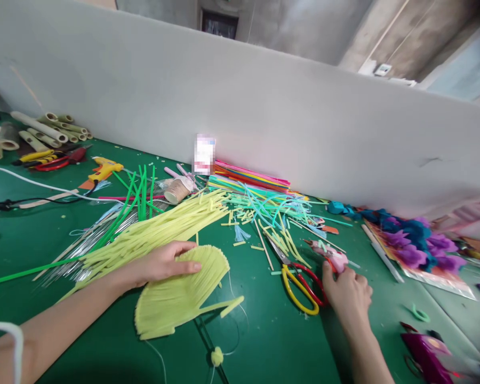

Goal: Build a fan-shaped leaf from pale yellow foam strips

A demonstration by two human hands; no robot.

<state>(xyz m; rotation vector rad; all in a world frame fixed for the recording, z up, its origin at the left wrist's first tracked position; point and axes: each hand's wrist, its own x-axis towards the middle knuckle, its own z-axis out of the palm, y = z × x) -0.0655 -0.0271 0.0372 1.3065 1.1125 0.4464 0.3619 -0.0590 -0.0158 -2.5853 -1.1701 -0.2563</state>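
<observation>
My left hand [162,263] lies flat with fingers stretched out on a yellow fan of glued straws [184,296] on the green table [272,341]. My right hand [347,293] is closed round a pink glue gun [331,257], its nozzle pointing left over the table. Scissors with red and yellow handles [300,282] lie just left of that hand. A small yellow pompom on a thread [217,356] rests below the fan.
A heap of loose yellow straws [164,229], green sticks [138,200] and coloured straws [260,184] lies behind the fan. A paper cup [177,190], a yellow glue gun [103,168], rolled tubes [44,130], purple and blue flowers [416,242] and a white wall [264,106] surround it.
</observation>
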